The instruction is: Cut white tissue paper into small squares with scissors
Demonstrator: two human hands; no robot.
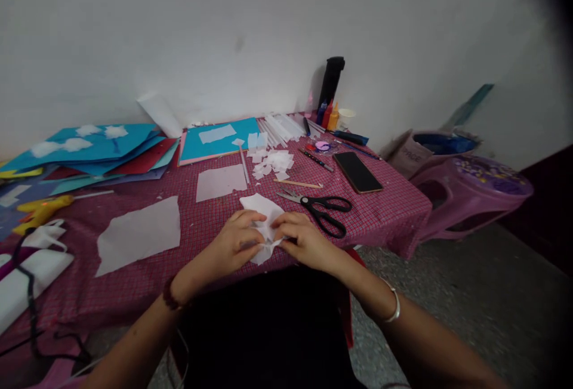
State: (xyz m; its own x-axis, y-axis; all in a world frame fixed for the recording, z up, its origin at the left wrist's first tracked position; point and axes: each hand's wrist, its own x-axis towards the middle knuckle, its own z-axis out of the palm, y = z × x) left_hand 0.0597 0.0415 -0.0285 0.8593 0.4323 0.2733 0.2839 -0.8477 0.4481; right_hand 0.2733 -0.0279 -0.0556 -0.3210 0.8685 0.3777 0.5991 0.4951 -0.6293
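My left hand (239,237) and my right hand (302,237) face each other at the table's front edge. Between them they pinch a crumpled piece of white tissue paper (262,204), its upper part spreading flat away from me. Fingers of both hands are closed on its bunched lower part. Black-handled scissors (320,204) lie just beyond my right hand, blades pointing left. Past the paper is a thin wooden stick (298,184) and a heap of small white paper pieces (271,163). Two larger white sheets, one nearer (141,234) and one farther (221,183), lie to the left.
A phone (357,171), pens (316,160) and paint bottles (331,116) are at the right back. Coloured sheets with white tufts (89,144) and a yellow glue gun (42,209) lie left. A pink stool (474,198) stands right of the checked tablecloth (389,216).
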